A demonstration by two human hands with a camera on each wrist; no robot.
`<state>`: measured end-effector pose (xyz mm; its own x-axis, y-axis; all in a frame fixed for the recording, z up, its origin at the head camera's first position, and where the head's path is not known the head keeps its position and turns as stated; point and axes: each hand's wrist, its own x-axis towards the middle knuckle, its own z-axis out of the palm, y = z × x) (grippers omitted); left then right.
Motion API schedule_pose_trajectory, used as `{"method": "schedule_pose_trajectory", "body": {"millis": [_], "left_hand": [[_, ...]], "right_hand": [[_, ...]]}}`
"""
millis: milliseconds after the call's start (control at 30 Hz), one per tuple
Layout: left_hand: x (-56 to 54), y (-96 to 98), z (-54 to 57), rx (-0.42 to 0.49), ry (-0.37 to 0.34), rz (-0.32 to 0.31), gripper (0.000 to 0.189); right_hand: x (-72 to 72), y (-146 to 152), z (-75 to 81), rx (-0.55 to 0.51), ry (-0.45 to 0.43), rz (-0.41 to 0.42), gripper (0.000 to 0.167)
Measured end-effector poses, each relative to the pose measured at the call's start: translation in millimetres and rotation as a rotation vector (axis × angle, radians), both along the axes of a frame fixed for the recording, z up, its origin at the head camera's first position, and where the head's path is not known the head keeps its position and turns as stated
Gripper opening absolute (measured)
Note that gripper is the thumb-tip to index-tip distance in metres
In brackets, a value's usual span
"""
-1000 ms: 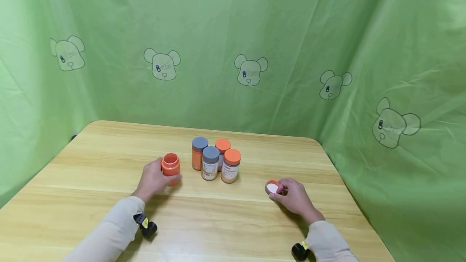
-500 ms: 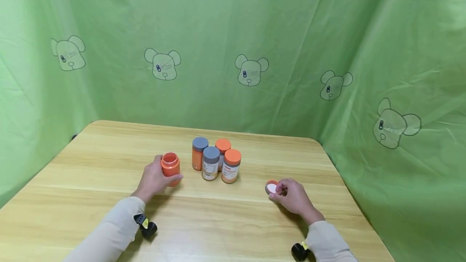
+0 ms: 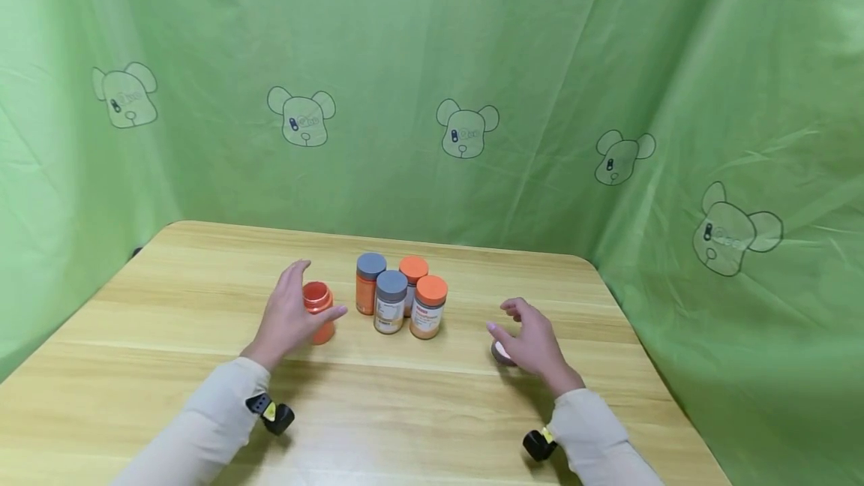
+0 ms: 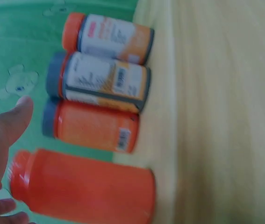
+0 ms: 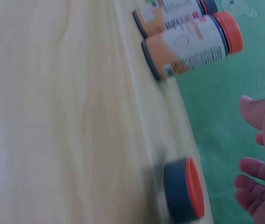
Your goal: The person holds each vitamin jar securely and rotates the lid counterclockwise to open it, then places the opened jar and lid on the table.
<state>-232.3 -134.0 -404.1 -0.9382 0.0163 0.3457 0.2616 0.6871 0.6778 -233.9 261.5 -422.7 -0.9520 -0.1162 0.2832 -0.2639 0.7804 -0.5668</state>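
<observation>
An orange jar point(image 3: 322, 331) without a lid stands upright on the table, its mouth facing up. Around its near left side is my left hand point(image 3: 286, 321), fingers and thumb spread apart and off the jar, as the left wrist view shows. On the right lies a grey lid point(image 5: 176, 191) with an orange rim, inner side up. My right hand point(image 3: 533, 340) hovers above that lid with fingers parted and nothing in them; in the head view it hides most of the lid.
Several lidded jars cluster mid-table: one orange with grey lid point(image 3: 371, 267), one white with grey lid point(image 3: 390, 306), and two with orange lids, the nearer jar point(image 3: 427, 313) in front. Green curtain point(image 3: 405, 186) hangs behind the wooden table point(image 3: 405, 418).
My left hand has let go of the orange jar and spread its fingers. My right hand has released the lid and risen off it. Jar and lid stay in place.
</observation>
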Motion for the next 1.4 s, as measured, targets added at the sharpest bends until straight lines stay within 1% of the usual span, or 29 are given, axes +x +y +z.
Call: {"method": "schedule_pose_trajectory", "body": {"millis": [67, 200, 267, 333, 367, 400, 467, 567, 667, 833, 1033, 1133, 1267, 1400], "left_hand": [[2.8, 5.8, 6.2, 0.001, 0.084, -0.014, 0.099], [10.2, 20.1, 17.7, 0.003, 0.245, -0.049, 0.094], [13.7, 27.8, 22.4, 0.000, 0.293, -0.077, 0.091], [16.7, 34.7, 25.9, -0.007, 0.304, -0.113, 0.088], [17.5, 37.6, 26.7, -0.010, 0.298, -0.136, 0.085], [18.5, 40.2, 27.4, -0.013, 0.278, -0.157, 0.084], [19.9, 44.6, 28.5, -0.015, 0.215, -0.202, 0.082], [20.5, 49.3, 27.3, -0.033, 0.122, -0.249, 0.077], [21.1, 53.1, 25.7, -0.048, 0.037, -0.280, 0.074], [21.6, 58.3, 21.9, -0.051, -0.063, -0.328, 0.071], [20.8, 62.6, 17.0, -0.053, -0.140, -0.353, 0.070], [19.7, 63.8, 13.7, -0.069, -0.175, -0.355, 0.070], [19.0, 65.3, 10.7, -0.088, -0.190, -0.355, 0.071], [19.2, 66.7, 9.5, -0.090, -0.185, -0.359, 0.071]], "right_hand": [[-1.9, -8.1, 2.7, -0.023, -0.014, 0.018, 0.047], [-5.0, -26.1, 7.5, -0.051, -0.058, 0.028, 0.053], [-5.7, -34.7, 10.1, -0.068, -0.068, 0.039, 0.056], [-6.3, -42.2, 12.7, -0.090, -0.069, 0.058, 0.060], [-6.6, -45.8, 13.6, -0.098, -0.069, 0.067, 0.061], [-7.1, -49.2, 14.3, -0.108, -0.068, 0.078, 0.062], [-8.6, -55.7, 15.4, -0.123, -0.063, 0.098, 0.064], [-11.4, -64.5, 15.3, -0.127, -0.055, 0.116, 0.066], [-13.1, -71.6, 14.7, -0.133, -0.055, 0.124, 0.066], [-13.5, -78.9, 13.6, -0.151, -0.057, 0.126, 0.067], [-14.7, -83.3, 11.8, -0.174, -0.062, 0.140, 0.069], [-16.2, -84.9, 10.1, -0.164, -0.059, 0.153, 0.068], [-17.2, -86.3, 8.7, -0.155, -0.047, 0.167, 0.064], [-16.5, -86.7, 8.4, -0.171, -0.045, 0.166, 0.060]]}}
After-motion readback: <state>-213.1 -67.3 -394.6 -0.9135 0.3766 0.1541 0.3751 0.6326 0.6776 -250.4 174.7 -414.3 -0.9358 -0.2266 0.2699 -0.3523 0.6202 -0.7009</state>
